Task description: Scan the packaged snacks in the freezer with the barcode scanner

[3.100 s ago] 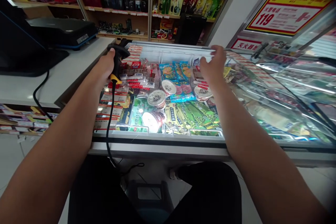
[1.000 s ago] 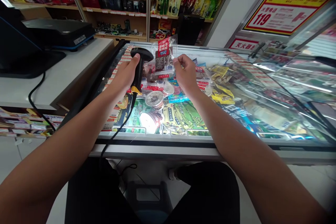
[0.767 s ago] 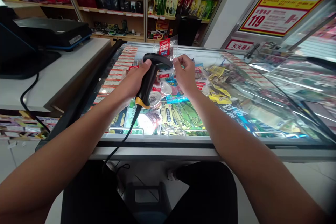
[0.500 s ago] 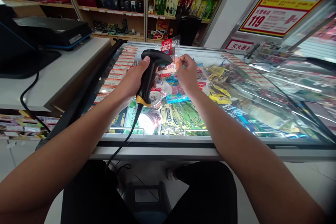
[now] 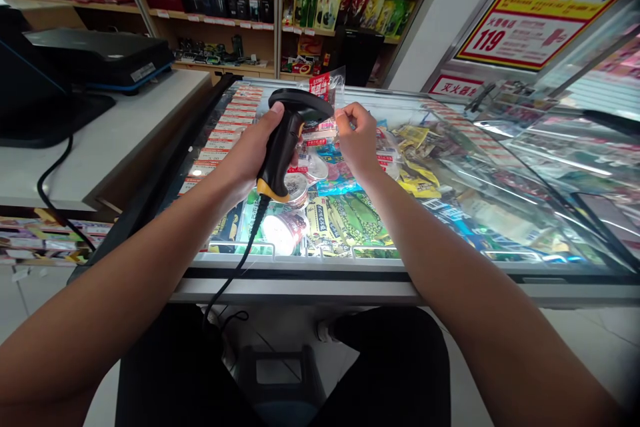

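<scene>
My left hand [image 5: 260, 145] is wrapped round the black and yellow grip of a corded barcode scanner [image 5: 286, 140], thumb on top near its head. The scanner's head tilts over a clear plastic packet [image 5: 326, 88] with a red printed label and a barcode, and hides part of it. My right hand [image 5: 357, 137] pinches the packet's right edge between thumb and fingers. Both hands are above the glass top of a freezer [image 5: 300, 270]. Below the glass lie round tubs [image 5: 285, 230] and green wrapped packs [image 5: 357, 217]. From the scanner a black cable [image 5: 245, 250] runs down over the front edge.
To the left stands a white counter [image 5: 165, 120] carrying a black scale-like device [image 5: 100, 57]. Price labels [image 5: 220, 137] line the freezer's left side. Shelves [image 5: 215, 20] of packaged goods rise behind. A stool [image 5: 275, 373] is between my legs. A sign [image 5: 540, 20] hangs at the right.
The scanner's head has tipped slightly and shifted a little to the right over the packet. My right hand and the packet have moved very slightly right. Both grips are unchanged.
</scene>
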Tool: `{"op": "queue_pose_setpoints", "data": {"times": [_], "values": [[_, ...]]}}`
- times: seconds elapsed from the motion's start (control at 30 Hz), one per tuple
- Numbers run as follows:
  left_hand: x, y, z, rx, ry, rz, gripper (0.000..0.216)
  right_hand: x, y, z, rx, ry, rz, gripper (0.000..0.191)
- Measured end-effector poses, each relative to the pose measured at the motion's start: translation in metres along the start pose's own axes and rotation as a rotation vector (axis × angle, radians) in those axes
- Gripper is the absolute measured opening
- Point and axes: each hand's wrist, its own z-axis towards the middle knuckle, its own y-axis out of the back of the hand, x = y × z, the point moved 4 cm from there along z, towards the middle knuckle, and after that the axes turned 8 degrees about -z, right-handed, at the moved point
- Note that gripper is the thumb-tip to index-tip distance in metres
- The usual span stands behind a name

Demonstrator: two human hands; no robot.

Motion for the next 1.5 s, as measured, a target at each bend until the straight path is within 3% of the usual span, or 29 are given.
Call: {"op": "queue_pose_setpoints", "data": {"times": [0.47,0.9,1.3,1.43,1.5], "values": [[-0.003,0.002,-0.002,-0.013,-0.034,0.064,0.056,-0.007,-0.001,0.000,0.016,0.002,-0.013,0.035],[-0.003,-0.001,-0.002,-0.003,-0.019,0.029,0.055,-0.004,0.001,0.002,0.002,0.016,0.025,0.028],[0.013,0.006,0.005,0.012,0.011,0.029,0.059,-0.007,0.002,0.006,0.005,0.029,0.030,0.026],[0.010,0.007,0.005,-0.004,-0.022,0.048,0.063,-0.021,0.016,0.022,-0.034,0.029,-0.009,0.026],[0.009,0.008,0.005,-0.006,-0.041,0.054,0.064,-0.037,0.026,0.031,0.010,0.019,-0.082,0.030]]}}
